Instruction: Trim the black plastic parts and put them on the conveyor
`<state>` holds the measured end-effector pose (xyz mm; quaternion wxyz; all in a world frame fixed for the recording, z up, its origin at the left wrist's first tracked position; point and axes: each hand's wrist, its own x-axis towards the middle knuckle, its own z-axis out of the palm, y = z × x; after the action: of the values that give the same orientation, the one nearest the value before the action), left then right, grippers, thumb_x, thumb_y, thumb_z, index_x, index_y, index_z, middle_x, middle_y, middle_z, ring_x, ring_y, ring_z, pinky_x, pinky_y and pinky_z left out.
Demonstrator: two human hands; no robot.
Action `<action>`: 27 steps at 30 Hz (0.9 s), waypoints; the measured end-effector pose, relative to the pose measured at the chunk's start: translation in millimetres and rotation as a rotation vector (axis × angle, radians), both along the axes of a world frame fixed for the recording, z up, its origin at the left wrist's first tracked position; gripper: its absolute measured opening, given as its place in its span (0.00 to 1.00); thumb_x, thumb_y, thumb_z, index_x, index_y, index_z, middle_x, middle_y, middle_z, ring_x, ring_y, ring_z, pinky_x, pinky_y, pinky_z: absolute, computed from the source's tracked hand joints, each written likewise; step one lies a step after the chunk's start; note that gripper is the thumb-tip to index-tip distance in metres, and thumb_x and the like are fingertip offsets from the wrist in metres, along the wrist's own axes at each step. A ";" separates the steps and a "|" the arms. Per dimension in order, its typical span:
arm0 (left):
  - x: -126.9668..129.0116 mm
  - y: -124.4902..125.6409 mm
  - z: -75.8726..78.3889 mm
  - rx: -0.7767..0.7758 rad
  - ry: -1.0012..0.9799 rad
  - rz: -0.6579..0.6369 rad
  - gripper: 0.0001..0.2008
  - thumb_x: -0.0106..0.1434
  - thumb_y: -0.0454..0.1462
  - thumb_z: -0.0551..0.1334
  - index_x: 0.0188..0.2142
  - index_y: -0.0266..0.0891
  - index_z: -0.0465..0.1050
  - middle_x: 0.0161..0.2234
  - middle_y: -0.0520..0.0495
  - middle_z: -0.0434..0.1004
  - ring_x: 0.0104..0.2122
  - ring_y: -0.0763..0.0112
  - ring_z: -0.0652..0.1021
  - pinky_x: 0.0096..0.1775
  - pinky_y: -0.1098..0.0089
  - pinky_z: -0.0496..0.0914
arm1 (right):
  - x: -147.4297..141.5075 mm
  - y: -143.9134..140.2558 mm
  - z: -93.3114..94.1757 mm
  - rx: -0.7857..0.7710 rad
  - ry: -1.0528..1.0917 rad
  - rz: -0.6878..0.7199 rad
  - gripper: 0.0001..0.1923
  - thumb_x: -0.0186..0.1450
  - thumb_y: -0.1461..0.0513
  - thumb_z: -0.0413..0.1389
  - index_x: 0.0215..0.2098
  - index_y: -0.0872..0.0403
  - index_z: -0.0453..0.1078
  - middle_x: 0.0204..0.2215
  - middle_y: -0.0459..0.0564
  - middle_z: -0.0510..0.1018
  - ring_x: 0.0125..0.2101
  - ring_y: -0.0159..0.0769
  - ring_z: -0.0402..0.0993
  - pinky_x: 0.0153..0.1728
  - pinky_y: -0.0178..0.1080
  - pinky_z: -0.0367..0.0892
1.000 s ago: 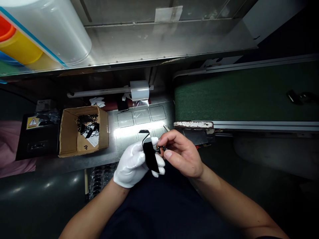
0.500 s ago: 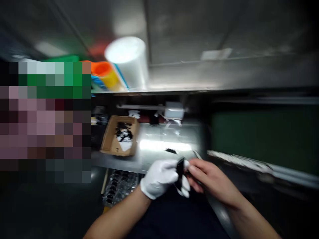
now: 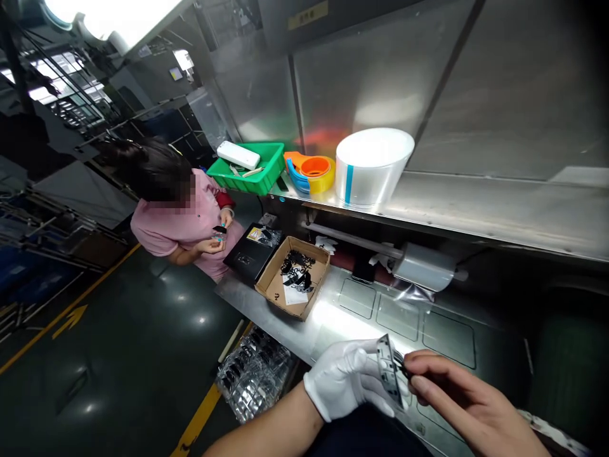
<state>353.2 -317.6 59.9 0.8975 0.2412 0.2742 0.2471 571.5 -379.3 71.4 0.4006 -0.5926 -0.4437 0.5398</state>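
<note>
Gripped edge-on between both hands is a thin flat plate (image 3: 386, 374): left hand (image 3: 345, 384), white-gloved, clenched around its near side; bare right hand (image 3: 459, 406) pinching its far edge with the fingertips. Plate sits just above the near edge of the steel bench (image 3: 375, 317). Landmark: bench. Behind and above it, a steel shelf (image 3: 476, 209) carrying a large film roll (image 3: 368, 166), tape dispensers (image 3: 311, 172) and a green tray (image 3: 250, 168). At the bench's left end, a seated person in pink (image 3: 178, 219), own hands busy. On the bench, left part, an open cardboard box (image 3: 292, 285) of small black parts. Below its front edge, bagged trays (image 3: 252, 381).
</note>
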 end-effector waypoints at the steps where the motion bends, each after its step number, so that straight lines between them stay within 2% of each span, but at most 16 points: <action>1: 1.5 -0.7 -0.6 -0.018 -0.016 -0.006 0.42 0.56 0.57 0.72 0.61 0.30 0.73 0.37 0.32 0.83 0.29 0.57 0.84 0.27 0.66 0.77 | -0.8 3.0 3.2 0.005 0.002 0.059 0.17 0.64 0.47 0.66 0.44 0.47 0.79 0.48 0.55 0.81 0.48 0.50 0.79 0.44 0.39 0.79; 4: 4.6 -3.2 1.8 -0.007 -0.047 -0.022 0.42 0.54 0.54 0.75 0.60 0.32 0.73 0.34 0.35 0.83 0.29 0.56 0.83 0.25 0.66 0.76 | -5.5 7.2 15.4 -0.025 0.053 0.162 0.14 0.69 0.49 0.62 0.44 0.48 0.78 0.45 0.52 0.80 0.47 0.45 0.78 0.45 0.37 0.76; 7: 4.3 -8.1 9.3 0.004 -0.051 -0.013 0.37 0.56 0.52 0.75 0.58 0.33 0.74 0.34 0.37 0.83 0.30 0.56 0.84 0.26 0.69 0.76 | -12.9 5.8 27.3 -0.102 0.207 0.102 0.14 0.70 0.49 0.62 0.46 0.49 0.75 0.41 0.50 0.79 0.41 0.39 0.76 0.42 0.37 0.74; 10: 3.6 -9.9 15.1 -0.014 -0.044 0.004 0.31 0.57 0.50 0.75 0.55 0.38 0.74 0.34 0.42 0.84 0.32 0.61 0.84 0.29 0.72 0.75 | -18.4 6.4 31.8 -0.138 0.432 0.056 0.17 0.68 0.50 0.65 0.49 0.51 0.73 0.37 0.47 0.76 0.34 0.33 0.73 0.36 0.35 0.71; 15: 6.7 -5.8 19.4 0.022 0.024 -0.048 0.30 0.55 0.49 0.77 0.52 0.37 0.77 0.31 0.44 0.83 0.30 0.62 0.83 0.30 0.70 0.75 | -14.1 8.6 34.0 -0.146 0.470 0.059 0.16 0.66 0.52 0.67 0.39 0.56 0.75 0.29 0.44 0.73 0.27 0.27 0.65 0.30 0.32 0.62; 18: 6.7 -2.7 25.7 0.079 0.109 -0.067 0.25 0.56 0.43 0.78 0.51 0.37 0.80 0.34 0.44 0.85 0.33 0.59 0.84 0.35 0.66 0.77 | -12.8 3.8 39.4 -0.088 0.267 0.057 0.14 0.68 0.53 0.64 0.36 0.55 0.74 0.27 0.43 0.73 0.26 0.28 0.65 0.28 0.33 0.61; 21: 8.7 1.3 34.1 0.219 0.267 -0.058 0.21 0.56 0.35 0.77 0.50 0.37 0.82 0.42 0.43 0.86 0.44 0.55 0.84 0.49 0.61 0.76 | -19.3 -4.1 41.0 0.162 -0.184 0.004 0.08 0.72 0.58 0.59 0.38 0.54 0.74 0.30 0.47 0.76 0.28 0.31 0.70 0.30 0.35 0.64; 23: 12.3 2.5 39.1 0.321 0.388 -0.044 0.19 0.58 0.34 0.75 0.50 0.39 0.83 0.46 0.45 0.86 0.50 0.54 0.81 0.55 0.60 0.73 | -25.7 -9.0 39.2 0.341 -0.421 -0.047 0.06 0.73 0.60 0.56 0.39 0.54 0.73 0.32 0.49 0.77 0.29 0.33 0.71 0.30 0.36 0.66; 25: 16.1 1.8 41.8 0.324 0.420 -0.039 0.18 0.59 0.35 0.74 0.50 0.41 0.83 0.49 0.46 0.85 0.51 0.56 0.80 0.56 0.62 0.72 | -28.9 -11.9 35.8 0.412 -0.511 -0.092 0.06 0.73 0.60 0.55 0.40 0.53 0.72 0.32 0.51 0.77 0.28 0.33 0.72 0.31 0.37 0.67; 27: 17.8 -0.3 40.8 0.245 0.364 -0.052 0.18 0.60 0.36 0.75 0.50 0.41 0.83 0.49 0.46 0.84 0.50 0.58 0.81 0.54 0.65 0.73 | -26.3 -11.1 31.1 0.323 -0.414 -0.097 0.07 0.73 0.59 0.56 0.39 0.53 0.72 0.31 0.49 0.77 0.27 0.33 0.72 0.29 0.36 0.67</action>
<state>370.9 -317.9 100.7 0.8033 0.3960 0.3933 0.2078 545.2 -390.4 102.6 0.4162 -0.6395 -0.5675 0.3095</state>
